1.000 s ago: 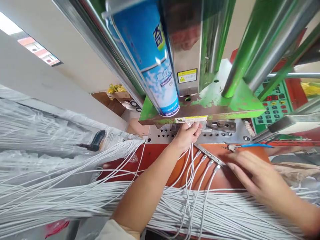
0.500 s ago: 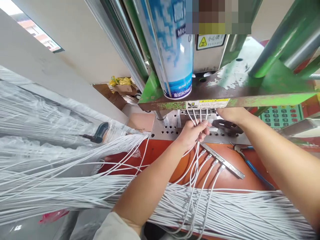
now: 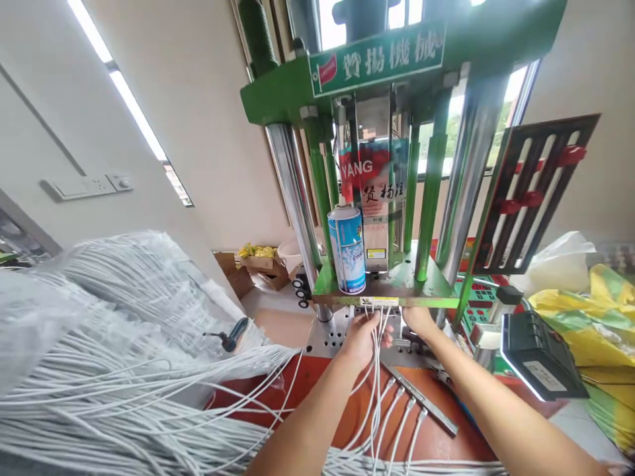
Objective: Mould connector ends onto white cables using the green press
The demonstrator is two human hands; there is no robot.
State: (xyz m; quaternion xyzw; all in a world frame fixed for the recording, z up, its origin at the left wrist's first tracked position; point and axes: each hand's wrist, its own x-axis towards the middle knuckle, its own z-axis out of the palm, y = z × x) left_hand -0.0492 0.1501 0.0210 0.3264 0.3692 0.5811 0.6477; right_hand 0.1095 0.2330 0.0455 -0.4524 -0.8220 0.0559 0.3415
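Several white cables (image 3: 376, 370) run down from under the green machine's plate (image 3: 421, 302). My left hand (image 3: 364, 338) is closed around them just below the plate's front edge. Beside it on the right, my right hand (image 3: 415, 318) reaches under the plate, its fingers hidden there. A metal bar (image 3: 426, 402) lies slanted on the orange-red table surface (image 3: 354, 416), with several white cable ends fitted along its side. On top of the plate stands a blue and white spray can (image 3: 347, 251).
Large bundles of white cable, partly plastic-wrapped (image 3: 124, 291), fill the left. A dark-handled tool (image 3: 234, 335) rests on them. To the right are a black lamp-like box (image 3: 538, 357), a control panel (image 3: 479, 297) and yellow-green sacks (image 3: 570, 311).
The view has tilted up and drawn back, so the machine's upper part now shows. My left hand still holds the cables, and my right hand remains under the plate.
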